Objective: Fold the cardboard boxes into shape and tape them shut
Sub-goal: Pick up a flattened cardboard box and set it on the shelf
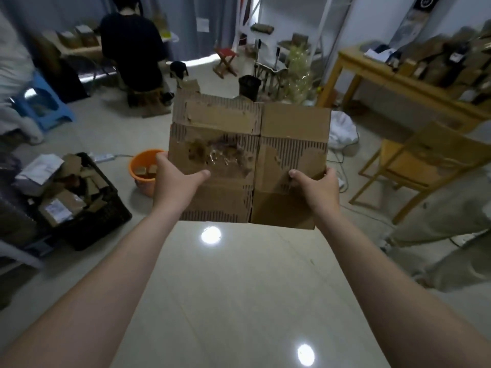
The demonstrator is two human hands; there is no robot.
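A flattened brown cardboard box is held up in the air above the far end of a glossy white table. Its surface is torn, with corrugation and old tape residue showing, and a crease runs down its middle. My left hand grips the box's left edge, thumb on the front face. My right hand grips the right edge, thumb on the front as well. The fingers of both hands are hidden behind the cardboard.
A black crate of cardboard pieces stands at the left on the floor, beside an orange bucket. A wooden chair and a wooden table piled with boxes stand at the right. A person sits at the back.
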